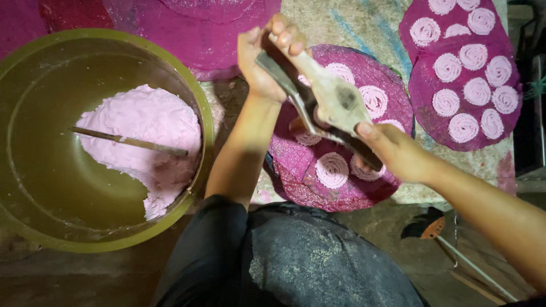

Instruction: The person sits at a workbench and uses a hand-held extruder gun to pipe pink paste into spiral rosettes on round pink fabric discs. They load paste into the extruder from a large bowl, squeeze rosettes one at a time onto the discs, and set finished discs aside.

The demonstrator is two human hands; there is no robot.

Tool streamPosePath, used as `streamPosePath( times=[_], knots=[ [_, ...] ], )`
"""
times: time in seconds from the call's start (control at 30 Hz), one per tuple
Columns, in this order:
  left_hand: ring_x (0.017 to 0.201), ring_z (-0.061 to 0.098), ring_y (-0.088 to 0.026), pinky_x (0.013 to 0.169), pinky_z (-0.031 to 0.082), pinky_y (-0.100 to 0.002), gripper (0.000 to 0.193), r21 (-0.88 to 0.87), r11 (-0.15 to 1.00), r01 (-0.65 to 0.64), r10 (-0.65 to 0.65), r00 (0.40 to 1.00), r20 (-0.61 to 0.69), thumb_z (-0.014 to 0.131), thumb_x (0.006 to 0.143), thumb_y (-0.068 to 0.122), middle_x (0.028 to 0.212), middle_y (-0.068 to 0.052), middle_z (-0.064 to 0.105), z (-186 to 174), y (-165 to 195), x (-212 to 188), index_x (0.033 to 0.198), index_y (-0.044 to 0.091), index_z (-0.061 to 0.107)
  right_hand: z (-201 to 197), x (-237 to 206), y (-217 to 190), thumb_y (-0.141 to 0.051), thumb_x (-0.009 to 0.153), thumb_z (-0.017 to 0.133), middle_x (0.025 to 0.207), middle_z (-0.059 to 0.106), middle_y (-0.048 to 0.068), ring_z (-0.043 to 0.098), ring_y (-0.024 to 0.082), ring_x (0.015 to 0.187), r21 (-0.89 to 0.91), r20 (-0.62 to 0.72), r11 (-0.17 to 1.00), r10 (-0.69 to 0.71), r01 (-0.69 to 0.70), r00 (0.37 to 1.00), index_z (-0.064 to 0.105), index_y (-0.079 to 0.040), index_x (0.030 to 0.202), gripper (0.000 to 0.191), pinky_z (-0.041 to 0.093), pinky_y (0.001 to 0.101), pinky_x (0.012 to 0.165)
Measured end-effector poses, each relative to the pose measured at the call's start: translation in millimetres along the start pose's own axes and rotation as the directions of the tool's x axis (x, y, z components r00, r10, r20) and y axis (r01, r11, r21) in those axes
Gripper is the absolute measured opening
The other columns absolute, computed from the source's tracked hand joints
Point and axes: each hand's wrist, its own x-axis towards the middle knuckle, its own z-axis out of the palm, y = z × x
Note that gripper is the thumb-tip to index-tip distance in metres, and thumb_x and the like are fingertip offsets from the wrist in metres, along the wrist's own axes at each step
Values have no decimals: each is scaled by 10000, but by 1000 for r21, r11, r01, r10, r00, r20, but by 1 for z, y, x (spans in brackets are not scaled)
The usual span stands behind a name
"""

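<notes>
Wooden lever press (333, 105), dough-smeared, held over the near magenta mat (296, 165), between both hands. Long axis diagonal, upper left to lower right; handle ends up at the left, barrel end down toward the spirals. Left hand (267, 57) wrapped shut around the paired handles; right hand (398, 150) clamped on the lower end, thumb on top. Likely stiff and fairly heavy, slick with wet dough, so best gripped firmly at the handle tips and beneath the barrel. Below it, pale pink dough spirals (331, 169), soft and easily crushed. Farther right, a second mat (421, 96) full of spirals. At left, olive basin (205, 108) with pink dough (142, 125) and a stick (128, 140).
</notes>
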Motion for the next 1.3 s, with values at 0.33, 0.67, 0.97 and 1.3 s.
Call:
streamPosePath(
  times=[0.33,0.67,0.97,1.3],
  knots=[
    [917,554,-210,1033,481,-459,282,-138,990,39,-37,999,19,463,970,380,903,-24,570,19,-69,2,978,105,528,-26,-49,39,-632,999,323,684,679,111,634,209,623,-29,-195,984,165,-174,967,693,8,849,754,511,349,613],
    [875,601,-146,741,490,-357,331,790,-8,613,-406,720,-563,587,959,198,1056,-81,715,-10,-52,-59,1231,55,709,-16,-71,88,-579,1038,399,740,681,77,599,166,669,162,-138,987,17,5,990,689,2,877,670,479,323,618],
    [781,728,-149,670,562,-279,411,852,-23,524,-411,772,-486,740,863,44,899,-95,782,-15,-67,-65,1256,-13,630,-12,-35,115,-531,1070,413,797,693,112,650,193,698,331,-280,937,-15,111,960,663,29,947,626,504,341,653],
    [815,721,-246,697,557,-394,152,848,-528,36,-259,945,-201,753,838,213,867,-9,758,-6,-53,-71,980,158,753,14,-39,151,-612,1034,445,1023,698,98,641,182,844,520,-430,798,-64,305,901,579,28,1336,721,512,341,751]
  ],
)
